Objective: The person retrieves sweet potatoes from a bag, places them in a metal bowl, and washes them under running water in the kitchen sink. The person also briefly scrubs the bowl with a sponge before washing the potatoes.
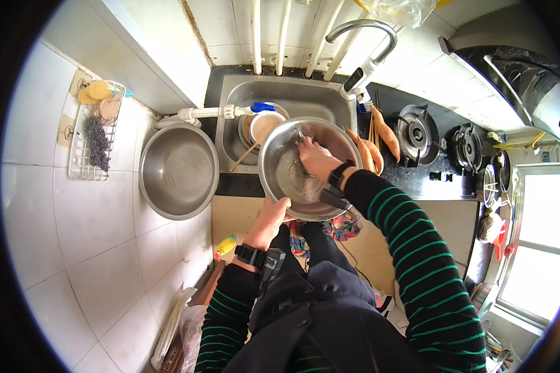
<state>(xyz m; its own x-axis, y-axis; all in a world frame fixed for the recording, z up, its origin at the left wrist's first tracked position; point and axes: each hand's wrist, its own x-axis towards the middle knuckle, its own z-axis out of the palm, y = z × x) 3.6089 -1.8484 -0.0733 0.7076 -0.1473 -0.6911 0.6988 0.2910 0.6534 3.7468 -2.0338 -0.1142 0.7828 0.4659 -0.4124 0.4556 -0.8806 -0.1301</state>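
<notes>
In front of me a stainless steel basin (pixel 285 175) is tilted over the front edge of the sink (pixel 326 100). My left hand (pixel 267 220) grips its near rim, thumb on top. Inside the basin is my right hand (pixel 318 159), fingers bent against the far inner wall; a little clear water seems to lie there. Whether those fingers hold anything cannot be made out. Behind the basin, in the sink, stand stacked bowls (pixel 264 126) with a wooden stick (pixel 244 156) leaning out of them.
Left of the sink sits a second steel basin (pixel 179 170). A blue-handled valve pipe (pixel 214 112) crosses the sink's left side. The curved faucet (pixel 361 77) rises at the back right. Sweet potatoes (pixel 385 133) lie beside the gas burner (pixel 416 134). A wire rack (pixel 85 161) hangs left.
</notes>
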